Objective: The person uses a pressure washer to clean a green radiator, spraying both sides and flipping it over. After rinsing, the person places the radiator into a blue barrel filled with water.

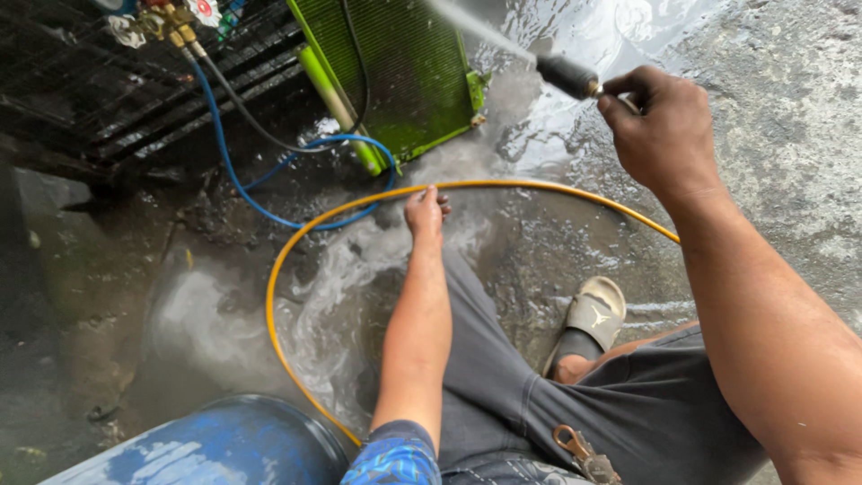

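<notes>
The person wears grey shorts (503, 395) and a short-sleeved shirt with a blue patterned sleeve (395, 458) on the left arm. A pale slide sandal (594, 311) covers one foot. A brass-coloured clip with keys (579, 454) hangs at the waistband. Both forearms are bare.

A wet concrete workshop yard (772, 135), with hoses (269, 296), a radiator core (404, 72) and a blue drum (224, 445).
</notes>
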`<act>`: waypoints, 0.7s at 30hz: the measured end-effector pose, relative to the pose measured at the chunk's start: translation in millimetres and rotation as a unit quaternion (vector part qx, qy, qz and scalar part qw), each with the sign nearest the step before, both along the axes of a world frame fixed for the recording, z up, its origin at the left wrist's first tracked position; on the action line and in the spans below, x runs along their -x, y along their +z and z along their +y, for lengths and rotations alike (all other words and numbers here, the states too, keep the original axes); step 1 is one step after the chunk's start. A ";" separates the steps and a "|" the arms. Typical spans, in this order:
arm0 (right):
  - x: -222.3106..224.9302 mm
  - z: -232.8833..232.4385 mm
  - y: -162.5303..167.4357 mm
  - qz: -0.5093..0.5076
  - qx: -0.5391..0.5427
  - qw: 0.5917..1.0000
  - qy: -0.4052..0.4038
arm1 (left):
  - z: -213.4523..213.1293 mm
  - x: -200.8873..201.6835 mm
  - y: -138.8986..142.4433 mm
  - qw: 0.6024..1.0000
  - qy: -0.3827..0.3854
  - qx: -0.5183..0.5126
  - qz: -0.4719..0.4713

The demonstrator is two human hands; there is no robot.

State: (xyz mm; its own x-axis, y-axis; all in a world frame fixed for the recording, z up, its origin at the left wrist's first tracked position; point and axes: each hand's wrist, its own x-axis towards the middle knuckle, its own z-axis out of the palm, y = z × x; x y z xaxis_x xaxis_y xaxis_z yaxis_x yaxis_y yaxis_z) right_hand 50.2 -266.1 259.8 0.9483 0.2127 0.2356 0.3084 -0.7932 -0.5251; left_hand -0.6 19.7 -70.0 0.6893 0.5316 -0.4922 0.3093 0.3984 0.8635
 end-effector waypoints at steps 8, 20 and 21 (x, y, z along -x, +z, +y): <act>1.3 0.0 5.8 0.123 0.057 0.989 -0.066 | -6.9 -3.6 1.5 1.000 0.000 0.011 0.004; 16.0 -15.2 11.8 0.195 0.086 0.971 -0.112 | -31.8 -7.5 11.9 0.999 -0.034 0.011 0.002; 16.5 -17.7 10.9 0.180 0.089 0.974 -0.105 | -34.4 -8.1 11.9 0.999 -0.036 0.012 0.002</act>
State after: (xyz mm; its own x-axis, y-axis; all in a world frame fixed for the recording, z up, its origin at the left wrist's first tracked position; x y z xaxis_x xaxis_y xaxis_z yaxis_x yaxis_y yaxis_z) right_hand 33.8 -283.8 270.7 0.9897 0.0121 -0.1428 -0.0492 -0.9071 -0.4181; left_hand 7.5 -14.7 -58.1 0.7239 0.4679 -0.5070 0.3410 0.3962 0.8525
